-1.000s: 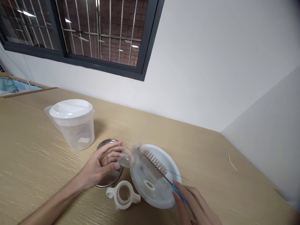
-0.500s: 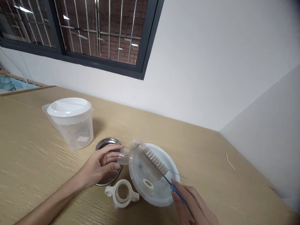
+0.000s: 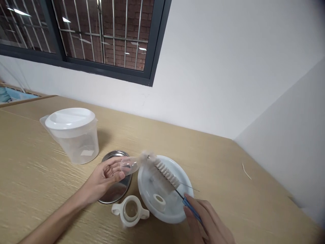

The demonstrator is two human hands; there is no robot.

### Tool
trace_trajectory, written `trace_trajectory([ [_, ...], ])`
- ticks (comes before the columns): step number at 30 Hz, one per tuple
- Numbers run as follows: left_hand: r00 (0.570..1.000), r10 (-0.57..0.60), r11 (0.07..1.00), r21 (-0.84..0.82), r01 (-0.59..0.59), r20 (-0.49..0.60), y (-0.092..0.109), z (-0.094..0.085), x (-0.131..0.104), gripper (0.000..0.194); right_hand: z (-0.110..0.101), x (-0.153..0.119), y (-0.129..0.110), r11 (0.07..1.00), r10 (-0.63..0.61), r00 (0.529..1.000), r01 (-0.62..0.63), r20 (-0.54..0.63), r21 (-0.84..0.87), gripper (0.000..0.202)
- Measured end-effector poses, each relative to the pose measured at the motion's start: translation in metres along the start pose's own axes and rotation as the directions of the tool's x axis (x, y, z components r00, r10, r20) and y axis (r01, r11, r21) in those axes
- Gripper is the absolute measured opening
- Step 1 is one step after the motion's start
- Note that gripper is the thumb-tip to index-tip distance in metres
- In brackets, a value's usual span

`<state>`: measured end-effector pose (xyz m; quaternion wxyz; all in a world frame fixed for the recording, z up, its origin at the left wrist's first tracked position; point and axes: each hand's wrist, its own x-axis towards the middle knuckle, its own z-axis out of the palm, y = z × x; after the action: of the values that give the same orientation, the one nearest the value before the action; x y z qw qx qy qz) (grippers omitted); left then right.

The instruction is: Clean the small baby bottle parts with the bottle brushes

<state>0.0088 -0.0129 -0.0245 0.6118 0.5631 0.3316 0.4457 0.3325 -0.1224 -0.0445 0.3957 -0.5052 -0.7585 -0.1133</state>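
Note:
My left hand (image 3: 110, 174) grips a small clear plastic dome-shaped cap (image 3: 129, 166) between its fingers and thumb, above a round metal dish (image 3: 115, 191). My right hand (image 3: 207, 217) is closed on the blue handle of a bottle brush (image 3: 166, 173). The brush slants over a white bowl (image 3: 186, 206), its fluffy, blurred tip right by the cap's far end; I cannot tell whether they touch. A white ring (image 3: 159, 200) lies in the bowl, which seems to hold water. A two-handled bottle part (image 3: 130, 211) stands on the table in front, left of the bowl.
A translucent pitcher with a white lid (image 3: 72, 135) stands at the back left. A thin pale strip (image 3: 246, 171) lies on the wooden table (image 3: 215, 166) to the right. Behind the table are a white wall and a barred window (image 3: 101, 34).
The clear cap in my left hand has turned and shifted slightly left. My right hand keeps the brush at nearly the same slant. The whole view has shifted a little.

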Motion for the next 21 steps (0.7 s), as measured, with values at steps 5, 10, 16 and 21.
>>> trace_trajectory([
  [5,0.999,-0.033,0.999,0.007,0.033,-0.022,0.004,0.001,0.001,0.046,-0.004,0.002,0.004,1.0,0.028,1.0,-0.028,-0.013,-0.01,0.026],
  [10,0.997,-0.029,0.996,0.084,0.035,-0.07,0.003,0.003,0.002,0.045,-0.002,-0.002,-0.004,0.999,0.034,0.999,-0.034,-0.008,0.025,0.029],
  [16,0.991,-0.007,0.99,0.138,0.025,-0.13,-0.003,0.002,0.001,0.056,-0.003,0.002,0.003,1.0,-0.013,1.0,0.013,-0.019,-0.007,0.028],
  [21,0.988,0.068,0.96,0.279,-0.026,-0.14,-0.007,0.003,0.002,0.076,-0.006,0.0,0.0,0.999,0.002,1.0,-0.002,-0.004,0.033,0.031],
])
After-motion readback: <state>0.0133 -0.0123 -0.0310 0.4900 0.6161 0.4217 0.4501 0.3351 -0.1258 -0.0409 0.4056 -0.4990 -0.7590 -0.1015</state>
